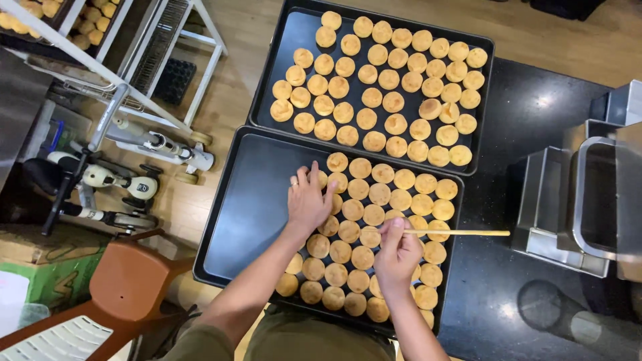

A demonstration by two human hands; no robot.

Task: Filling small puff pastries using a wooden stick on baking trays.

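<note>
Head view: our left hand (307, 200) lies flat, fingers spread, on the buns (364, 230) in the near tray (247, 207), holding nothing. Our right hand (396, 254) pinches a thin wooden stick (461, 232) over the same buns. Far tray (294, 30) full, black table (528, 113) underneath.

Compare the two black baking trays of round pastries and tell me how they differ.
The far tray is covered with pastries nearly edge to edge; the near tray is bare on its left part. No hand touches the far tray; over the near tray the left hand rests on pastries and the right hand holds a wooden stick. Both are dark, rectangular and rimmed.
</note>
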